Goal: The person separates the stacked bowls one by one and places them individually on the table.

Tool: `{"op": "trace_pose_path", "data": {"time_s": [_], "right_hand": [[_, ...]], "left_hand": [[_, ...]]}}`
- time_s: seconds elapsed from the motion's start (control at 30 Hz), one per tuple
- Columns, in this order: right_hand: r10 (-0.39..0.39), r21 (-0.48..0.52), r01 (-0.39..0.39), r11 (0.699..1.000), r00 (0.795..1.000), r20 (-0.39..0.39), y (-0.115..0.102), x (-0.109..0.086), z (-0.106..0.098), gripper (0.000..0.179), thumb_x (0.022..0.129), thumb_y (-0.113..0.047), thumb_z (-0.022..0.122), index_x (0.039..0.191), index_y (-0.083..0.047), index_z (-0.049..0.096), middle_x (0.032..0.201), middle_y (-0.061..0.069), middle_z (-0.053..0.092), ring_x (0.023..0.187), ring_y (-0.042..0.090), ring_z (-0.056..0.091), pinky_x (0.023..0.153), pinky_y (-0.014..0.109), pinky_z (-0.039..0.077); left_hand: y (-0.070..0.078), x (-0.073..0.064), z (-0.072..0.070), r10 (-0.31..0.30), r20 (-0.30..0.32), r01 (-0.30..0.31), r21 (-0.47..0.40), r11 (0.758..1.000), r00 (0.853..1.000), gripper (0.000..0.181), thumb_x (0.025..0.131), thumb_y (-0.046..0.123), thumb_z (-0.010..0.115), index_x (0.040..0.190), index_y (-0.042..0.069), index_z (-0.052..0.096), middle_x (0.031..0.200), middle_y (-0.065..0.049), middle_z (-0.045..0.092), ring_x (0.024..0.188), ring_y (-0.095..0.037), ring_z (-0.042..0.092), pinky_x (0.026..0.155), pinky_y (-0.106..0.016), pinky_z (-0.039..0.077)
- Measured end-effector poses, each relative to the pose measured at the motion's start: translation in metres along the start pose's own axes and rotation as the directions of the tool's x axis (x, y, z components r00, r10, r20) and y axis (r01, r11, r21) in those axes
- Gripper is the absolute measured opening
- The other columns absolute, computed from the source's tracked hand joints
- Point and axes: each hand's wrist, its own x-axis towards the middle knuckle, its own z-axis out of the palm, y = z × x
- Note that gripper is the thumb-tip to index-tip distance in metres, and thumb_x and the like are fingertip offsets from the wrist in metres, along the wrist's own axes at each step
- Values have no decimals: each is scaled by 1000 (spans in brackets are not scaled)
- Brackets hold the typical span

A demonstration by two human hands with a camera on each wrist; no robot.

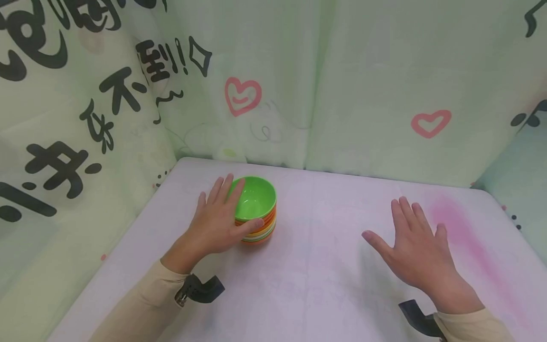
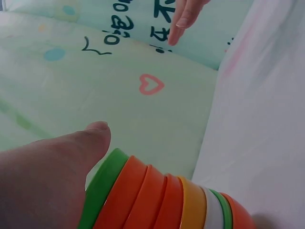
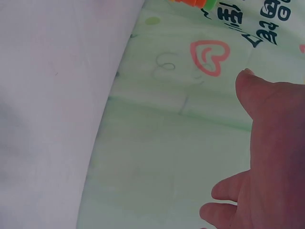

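Observation:
A stack of nested bowls (image 1: 257, 199) stands at the table's left side, green on top with orange, yellow, white and green rims below. My left hand (image 1: 218, 225) is beside the stack with its fingers extended, its thumb and fingers overlapping the near left side of the top bowl in the head view. In the left wrist view the thumb (image 2: 97, 138) is straight and close to the rim of the green bowl (image 2: 107, 183). Over the table's right part my right hand (image 1: 420, 251) is held with fingers straight and spread, holding nothing.
The white table (image 1: 316, 285) has a pink stain (image 1: 466, 237) on its right side. Pale green curtains (image 1: 363, 85) with black writing and pink hearts hang behind it and at both sides. Each wrist wears a black strap-like mount (image 1: 205, 289).

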Motion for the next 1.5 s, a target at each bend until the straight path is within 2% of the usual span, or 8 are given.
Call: {"op": "trace_pose_path", "data": {"time_s": [0.3, 0.5, 0.6, 0.7, 0.83, 1.0, 1.2, 1.5], "right_hand": [[-10, 9, 10, 1000, 1000, -3, -1, -2, -6, 102, 96, -65, 48, 155, 9, 11, 160, 32, 12, 146, 51, 6, 102, 81, 2], [-30, 86, 34, 996, 998, -49, -1, -2, -9, 99, 96, -59, 54, 155, 10, 12, 158, 33, 17, 145, 51, 13, 104, 79, 6], [-54, 179, 67, 982, 995, -81, -3, -1, -9, 99, 96, -53, 60, 156, 8, 11, 157, 34, 19, 144, 51, 17, 110, 73, 12], [-57, 290, 77, 954, 996, -74, -9, 0, -7, 100, 94, -50, 65, 158, 4, 9, 159, 31, 18, 144, 50, 19, 111, 68, 18], [-54, 423, 77, 903, 996, -66, -28, 1, 6, 98, 92, -46, 70, 159, -1, 15, 159, 25, 25, 143, 46, 27, 108, 67, 28], [-82, 538, 124, 834, 992, -101, -55, 9, 32, 90, 89, -38, 76, 155, -2, 28, 156, 19, 36, 141, 38, 36, 106, 59, 39], [-85, 604, 108, 790, 994, -67, -85, 24, 53, 90, 86, -39, 79, 155, -7, 31, 156, 13, 38, 140, 33, 39, 106, 56, 41], [-143, 682, 143, 717, 988, -58, -120, 57, 68, 93, 81, -36, 82, 155, -10, 31, 157, 8, 37, 139, 28, 41, 106, 54, 42]], "left_hand": [[0, 3, -3, 31, -64, -31, -9, 999, 998, 97, 87, 64, 60, 159, 11, 23, 165, -17, 11, 151, -36, 6, 113, -69, 13], [-2, 4, -3, 123, -151, -141, -117, 983, 981, 96, 86, 55, 69, 158, 7, 26, 165, -14, 12, 150, -34, 9, 115, -65, 17], [-7, 2, 0, 162, -238, -211, -201, 956, 958, 94, 84, 47, 75, 155, 4, 30, 164, -14, 14, 149, -34, 14, 113, -63, 24], [-15, -2, 6, 141, -297, -230, -289, 929, 944, 94, 81, 39, 79, 154, 3, 31, 163, -13, 16, 148, -34, 16, 111, -64, 28], [-26, -6, 19, 46, -293, -174, -425, 888, 955, 99, 81, 34, 82, 156, 3, 25, 163, -14, 18, 148, -34, 18, 113, -64, 24], [-37, -7, 37, -47, -249, -112, -588, 801, 967, 104, 81, 28, 83, 158, 5, 18, 163, -15, 19, 148, -34, 20, 115, -61, 24], [-47, 1, 57, -76, -202, -85, -685, 724, 977, 114, 77, 24, 88, 158, 5, 11, 164, -14, 18, 149, -31, 18, 117, -53, 24], [-50, 12, 72, -110, -158, -53, -773, 632, 981, 119, 71, 21, 91, 158, 7, 11, 159, -12, 29, 146, -31, 28, 116, -59, 21]]}}
